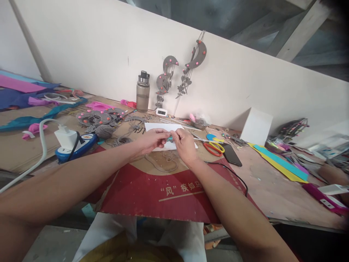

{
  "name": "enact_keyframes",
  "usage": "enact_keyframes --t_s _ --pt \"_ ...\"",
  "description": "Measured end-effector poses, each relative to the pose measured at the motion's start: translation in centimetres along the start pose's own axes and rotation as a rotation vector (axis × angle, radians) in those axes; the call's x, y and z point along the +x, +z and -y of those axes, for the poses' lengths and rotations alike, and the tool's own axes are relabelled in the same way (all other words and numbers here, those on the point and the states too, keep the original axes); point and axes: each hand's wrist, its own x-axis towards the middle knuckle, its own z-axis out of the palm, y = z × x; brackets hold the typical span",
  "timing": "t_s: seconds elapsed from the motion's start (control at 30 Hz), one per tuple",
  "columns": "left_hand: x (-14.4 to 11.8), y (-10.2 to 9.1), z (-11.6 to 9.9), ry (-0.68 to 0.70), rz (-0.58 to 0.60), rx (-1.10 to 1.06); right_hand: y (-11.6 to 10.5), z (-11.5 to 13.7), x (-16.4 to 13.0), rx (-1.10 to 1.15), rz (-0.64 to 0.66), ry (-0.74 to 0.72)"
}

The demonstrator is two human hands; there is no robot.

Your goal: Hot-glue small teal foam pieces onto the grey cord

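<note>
Over a white sheet [154, 127], my left hand [154, 141] and my right hand [185, 146] meet with fingertips pinched together. Between them shows a small teal piece [169, 139], mostly covered by the fingers; its kind is too small to make out. Grey cord [163, 168] lies loosely on the cardboard just below my hands. To the right of my right hand rest scissors [214, 148] with red and yellow handles, beside a black phone [231, 156]. A coil of grey cord [121, 141] lies left of the sheet.
A water bottle [143, 92] stands against the wall near a small white clock [161, 112]. Grey moon-shaped hangings [197, 56] hang behind. At left is a blue power strip [77, 145] with a white plug. A person's hand [334, 174] shows at far right.
</note>
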Motion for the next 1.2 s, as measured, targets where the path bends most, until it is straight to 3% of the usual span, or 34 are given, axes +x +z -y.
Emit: enact_keyframes --t_s 0.3,0.77,1.2 --pt "0.30 -0.15 -0.12 0.029 -0.102 -0.072 -0.15 0.04 -0.05 -0.088 -0.016 0.049" --pt "0.03 0.32 -0.32 0.062 0.005 -0.080 -0.32 0.22 0.03 0.020 0.009 0.146" --pt "-0.22 0.47 -0.14 0.047 0.002 0.080 -0.07 -0.03 -0.04 0.063 0.005 0.144"
